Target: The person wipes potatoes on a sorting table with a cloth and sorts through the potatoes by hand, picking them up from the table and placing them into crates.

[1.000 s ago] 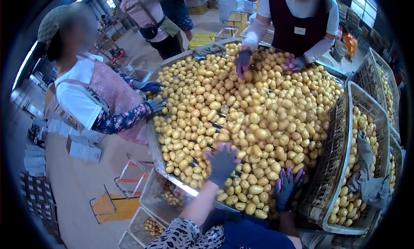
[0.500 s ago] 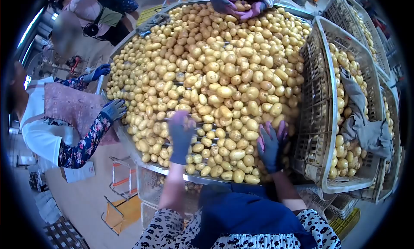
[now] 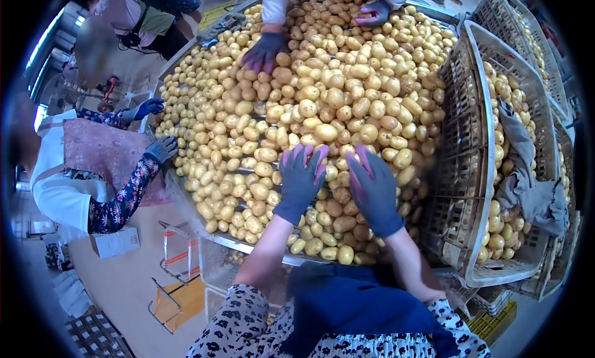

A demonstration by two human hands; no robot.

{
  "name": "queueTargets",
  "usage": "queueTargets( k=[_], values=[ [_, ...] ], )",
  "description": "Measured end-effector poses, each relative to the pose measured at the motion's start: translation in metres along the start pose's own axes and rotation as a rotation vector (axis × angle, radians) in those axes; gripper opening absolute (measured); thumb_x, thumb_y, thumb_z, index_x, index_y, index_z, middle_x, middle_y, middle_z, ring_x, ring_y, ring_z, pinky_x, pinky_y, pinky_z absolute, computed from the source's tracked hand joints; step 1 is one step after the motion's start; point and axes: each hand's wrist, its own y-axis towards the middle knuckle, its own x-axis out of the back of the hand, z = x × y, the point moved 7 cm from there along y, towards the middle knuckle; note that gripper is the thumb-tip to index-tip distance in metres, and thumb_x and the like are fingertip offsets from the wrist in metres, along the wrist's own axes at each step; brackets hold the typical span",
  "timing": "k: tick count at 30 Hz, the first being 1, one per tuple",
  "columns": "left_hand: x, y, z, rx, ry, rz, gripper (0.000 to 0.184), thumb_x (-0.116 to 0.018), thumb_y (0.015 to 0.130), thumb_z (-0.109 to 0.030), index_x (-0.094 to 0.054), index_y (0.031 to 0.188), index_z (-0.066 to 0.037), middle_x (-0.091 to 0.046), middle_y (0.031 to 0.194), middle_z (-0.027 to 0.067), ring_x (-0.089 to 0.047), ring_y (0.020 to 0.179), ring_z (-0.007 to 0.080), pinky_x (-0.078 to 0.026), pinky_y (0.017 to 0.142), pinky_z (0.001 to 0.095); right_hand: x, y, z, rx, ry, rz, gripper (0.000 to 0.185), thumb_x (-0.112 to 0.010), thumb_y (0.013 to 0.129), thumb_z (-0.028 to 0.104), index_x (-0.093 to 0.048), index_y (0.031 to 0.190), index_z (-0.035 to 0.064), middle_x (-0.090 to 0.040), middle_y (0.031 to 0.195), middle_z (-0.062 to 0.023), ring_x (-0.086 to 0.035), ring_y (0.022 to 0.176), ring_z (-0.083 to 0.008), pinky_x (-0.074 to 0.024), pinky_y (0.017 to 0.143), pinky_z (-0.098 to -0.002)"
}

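Observation:
A wide heap of yellow potatoes (image 3: 347, 113) covers the metal-edged sorting table. My left hand (image 3: 300, 183), in a grey glove with pink fingertips, lies over the near middle of the heap, fingers stretched forward on the potatoes. Just to its right my right hand (image 3: 375, 190), gloved alike, rests palm down with its fingers apart. Neither hand is closed round a potato; what lies beneath the palms is hidden. A few potatoes show in the gap between the two hands.
At the right stand plastic crates (image 3: 474, 172) full of potatoes, a grey cloth (image 3: 527, 178) draped over one. Across the table a co-worker's gloved hand (image 3: 265, 51) touches the heap. Another co-worker's gloved hand (image 3: 162, 148) is at the left edge. A folding stool (image 3: 176, 302) stands on the floor.
My left hand has moved right and forward, my right hand slightly forward and left, so they are closer together. The far co-worker's hands have parted, one reaching left into the heap.

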Motion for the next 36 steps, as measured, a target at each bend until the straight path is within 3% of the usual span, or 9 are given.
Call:
queueTargets(
  k=[6,8,12,17,19,26,30,32,36],
  values=[
    [0.021,-0.038,0.029,0.169,0.385,0.039,0.051,-0.061,0.083,-0.027,-0.050,0.131,-0.020,-0.055,0.110,0.0018,-0.047,0.116,0.0233,-0.023,0.104,0.0603,-0.058,0.055,-0.010,0.098,-0.306,0.004,0.032,-0.052,0.085,0.010,-0.053,0.117,0.0073,-0.058,0.108,-0.0101,-0.055,0.104,-0.0282,-0.0460,0.081,-0.0400],
    [0.026,-0.068,0.072,0.259,0.347,0.070,0.035,-0.060,0.082,-0.029,-0.060,0.115,-0.019,-0.057,0.093,0.0004,-0.051,0.105,0.0196,-0.024,0.100,0.0637,-0.082,0.056,-0.022,-0.113,-0.390,0.343,0.025,-0.050,0.086,0.011,-0.053,0.111,0.0074,-0.056,0.103,-0.0090,-0.055,0.097,-0.0272,-0.0460,0.076,-0.0398],
    [0.068,-0.070,0.135,0.569,-0.022,-0.057,0.026,-0.058,0.086,-0.024,-0.062,0.108,-0.010,-0.063,0.094,0.0088,-0.059,0.093,0.0291,-0.045,0.086,0.0455,-0.083,0.022,-0.017,-0.068,-0.231,0.336,0.024,-0.054,0.082,0.010,-0.053,0.106,0.0073,-0.055,0.095,-0.0107,-0.055,0.091,-0.0282,-0.0464,0.072,-0.0402],
    [0.071,0.001,0.153,0.382,-0.012,-0.129,0.024,-0.053,0.091,-0.017,-0.060,0.110,-0.005,-0.062,0.102,0.0172,-0.060,0.094,0.0349,-0.047,0.083,0.0420,-0.063,-0.029,0.011,0.127,0.036,0.418,0.035,-0.061,0.074,0.008,-0.057,0.109,0.0082,-0.057,0.100,-0.0110,-0.055,0.092,-0.0293,-0.0471,0.075,-0.0413],
    [0.042,0.023,0.178,0.328,-0.169,-0.115,0.031,-0.056,0.091,-0.021,-0.059,0.117,-0.003,-0.063,0.110,0.0133,-0.062,0.103,0.0231,-0.046,0.090,0.0332,-0.026,-0.037,0.010,0.030,0.243,0.231,0.040,-0.060,0.074,0.006,-0.059,0.113,0.0087,-0.058,0.105,-0.0117,-0.056,0.095,-0.0310,-0.0475,0.078,-0.0409],
    [0.046,0.080,0.037,0.253,-0.553,-0.024,0.031,-0.057,0.091,-0.023,-0.059,0.116,-0.004,-0.063,0.106,0.0128,-0.061,0.096,0.0258,-0.048,0.082,0.0353,0.027,-0.096,-0.065,-0.644,0.529,0.003,0.034,-0.059,0.087,0.012,-0.058,0.119,0.0027,-0.062,0.101,-0.0163,-0.060,0.093,-0.0289,-0.0464,0.084,-0.0359],
    [-0.010,-0.010,-0.052,0.021,-0.521,0.505,0.038,-0.062,0.088,-0.022,-0.055,0.122,-0.009,-0.060,0.106,0.0147,-0.057,0.100,0.0323,-0.045,0.091,0.0390,0.037,-0.108,-0.052,-0.389,0.300,0.094,0.038,-0.059,0.087,0.013,-0.056,0.124,0.0031,-0.060,0.113,-0.0143,-0.056,0.107,-0.0258,-0.0440,0.090,-0.0321],
    [0.000,-0.042,-0.067,-0.023,-0.401,0.189,0.041,-0.064,0.085,-0.020,-0.053,0.124,-0.010,-0.056,0.108,0.0160,-0.054,0.100,0.0362,-0.044,0.092,0.0403,0.035,-0.114,-0.049,-0.450,0.337,0.125,0.040,-0.058,0.086,0.011,-0.055,0.125,0.0040,-0.058,0.118,-0.0147,-0.054,0.111,-0.0282,-0.0435,0.093,-0.0335],
    [-0.008,-0.059,-0.053,0.162,-0.336,0.274,0.043,-0.064,0.084,-0.022,-0.052,0.124,-0.009,-0.055,0.104,0.0167,-0.054,0.094,0.0334,-0.047,0.081,0.0413,0.030,-0.115,-0.041,-0.374,0.156,0.166,0.039,-0.057,0.085,0.007,-0.056,0.125,0.0061,-0.057,0.114,-0.0167,-0.054,0.109,-0.0323,-0.0436,0.095,-0.0369]
  ],
)
